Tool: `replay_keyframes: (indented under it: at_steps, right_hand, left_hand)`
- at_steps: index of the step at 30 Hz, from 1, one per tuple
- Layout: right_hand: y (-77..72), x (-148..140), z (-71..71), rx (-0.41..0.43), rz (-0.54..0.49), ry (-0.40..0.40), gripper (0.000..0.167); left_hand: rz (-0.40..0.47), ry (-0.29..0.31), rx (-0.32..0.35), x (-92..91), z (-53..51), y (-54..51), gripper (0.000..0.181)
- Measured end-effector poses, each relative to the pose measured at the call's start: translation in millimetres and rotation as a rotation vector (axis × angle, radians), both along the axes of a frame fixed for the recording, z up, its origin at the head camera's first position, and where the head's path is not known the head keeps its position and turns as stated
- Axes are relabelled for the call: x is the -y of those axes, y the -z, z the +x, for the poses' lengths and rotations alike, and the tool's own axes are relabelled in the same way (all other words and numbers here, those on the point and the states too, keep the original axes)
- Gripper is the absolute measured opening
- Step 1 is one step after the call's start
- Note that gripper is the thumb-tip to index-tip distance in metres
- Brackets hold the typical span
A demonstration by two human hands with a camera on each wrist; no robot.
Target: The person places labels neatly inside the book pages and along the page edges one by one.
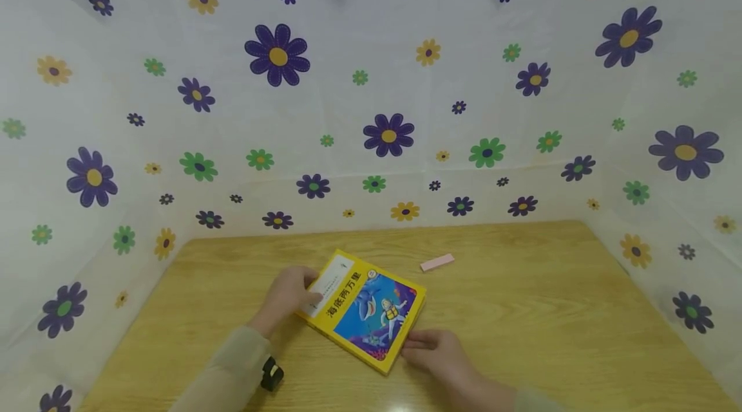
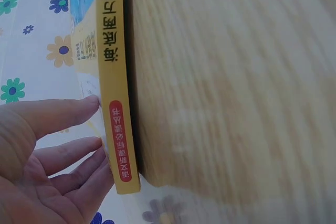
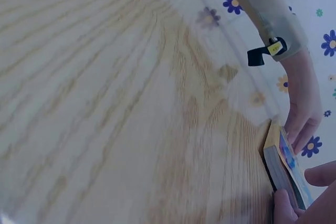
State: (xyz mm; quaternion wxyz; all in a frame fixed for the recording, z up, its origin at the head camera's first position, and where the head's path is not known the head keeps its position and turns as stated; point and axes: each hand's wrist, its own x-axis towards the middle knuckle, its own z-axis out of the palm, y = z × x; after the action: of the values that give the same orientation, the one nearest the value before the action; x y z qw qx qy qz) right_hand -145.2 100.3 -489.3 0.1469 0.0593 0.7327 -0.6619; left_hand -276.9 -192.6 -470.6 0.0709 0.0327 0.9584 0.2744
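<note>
A yellow book (image 1: 351,318) with a blue sea picture and Chinese characters lies cover up, turned at an angle. My left hand (image 1: 288,298) grips its left end, thumb over the cover. In the left wrist view the yellow spine of the book (image 2: 113,85) faces the camera, with the left hand (image 2: 55,156) at one end. My right hand (image 1: 442,358) holds the lower right edge. The right wrist view has the right hand (image 3: 317,199) with its thumb above the book (image 3: 286,174) and a finger at the page side; the left hand (image 3: 303,103) is at the far end.
On the wooden table (image 1: 551,309), a small pink strip (image 1: 437,262) lies behind and right of the book. White sheeting (image 1: 348,109) printed with flowers stands around the back and sides. A black band (image 1: 271,374) is on the left wrist.
</note>
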Motion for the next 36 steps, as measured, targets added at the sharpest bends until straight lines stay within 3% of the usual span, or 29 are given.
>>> replay_keyframes:
  at_steps: [4, 12, 17, 19, 24, 29, 36]
  right_hand:
    - [-0.8, -3.7, -3.8, -0.033, 0.016, 0.014, 0.044]
    - [-2.5, -9.6, -19.4, -0.016, 0.036, 0.159, 0.043]
    - [-6.1, -11.6, -30.7, 0.012, -0.054, 0.234, 0.049]
    - [-7.4, -12.8, -35.2, -0.009, -0.022, 0.242, 0.050]
    - [-7.8, -19.3, -46.9, -0.067, 0.167, 0.252, 0.054]
    - [-8.2, -22.2, -54.7, -0.061, 0.149, 0.257, 0.050]
    - [-13.9, -17.3, -57.2, -0.074, 0.045, 0.253, 0.053]
  left_hand:
    - [-0.005, 0.008, 0.000, 0.0, 1.6, 2.5, 0.048]
    - [0.011, 0.021, -0.015, 6.2, 6.9, 2.0, 0.049]
    - [0.045, 0.032, -0.025, 16.5, 13.4, 1.2, 0.048]
    - [0.049, 0.034, -0.027, 20.3, 16.0, 0.2, 0.046]
    - [0.024, 0.034, -0.027, 26.9, 22.3, -4.2, 0.042]
    - [-0.047, 0.014, -0.025, 33.8, 27.4, -3.5, 0.040]
    - [-0.041, 0.007, -0.031, 37.3, 30.0, -0.2, 0.038]
